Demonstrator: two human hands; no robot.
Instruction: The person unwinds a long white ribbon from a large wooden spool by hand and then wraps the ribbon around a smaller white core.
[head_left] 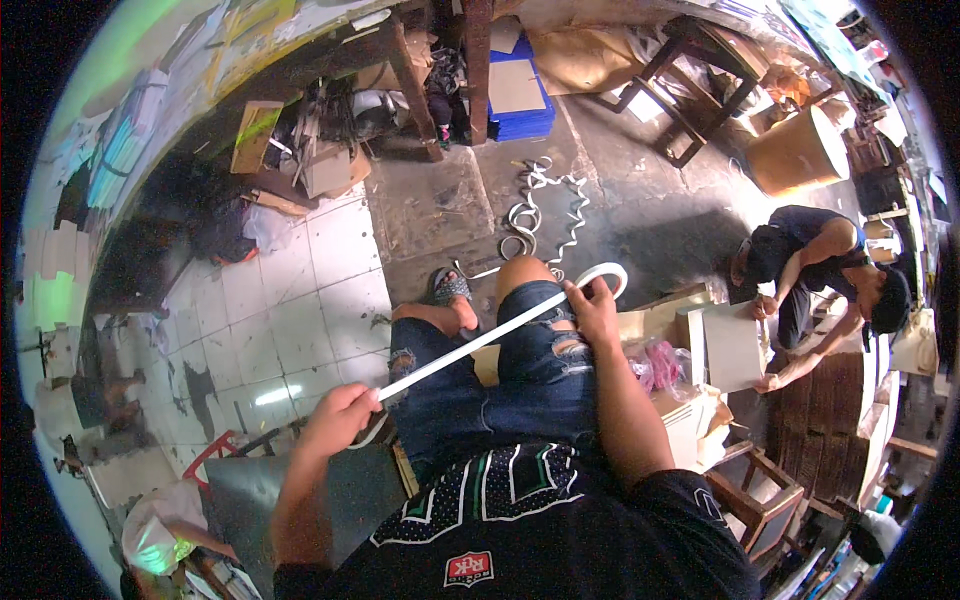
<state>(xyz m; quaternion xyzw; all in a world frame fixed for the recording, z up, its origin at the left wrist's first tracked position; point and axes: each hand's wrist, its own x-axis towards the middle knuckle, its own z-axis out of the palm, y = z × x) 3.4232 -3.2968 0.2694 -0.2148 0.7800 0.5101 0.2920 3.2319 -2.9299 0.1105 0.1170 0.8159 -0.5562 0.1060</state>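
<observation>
A long, narrow white strip (470, 347) is stretched straight across my lap, slanting up from left to right. My left hand (338, 420) is closed around its lower end, and a short length curls out below that grip. At the other side, my right hand (598, 318) pinches the strip above my right knee, where it bends into a loop past the fingers. More curled white strip (540, 182) lies on the dark floor beyond my knees. What the strip is made of, I cannot tell.
At right, another person (825, 245) bends over, both hands on a pale board (733, 345). Stacked brown cardboard (820, 430) stands beside them. A stool (765, 500), a tan bin (800, 150) and a blue stack (522, 122) stand around me. Pink plastic (660, 365) lies right of my leg.
</observation>
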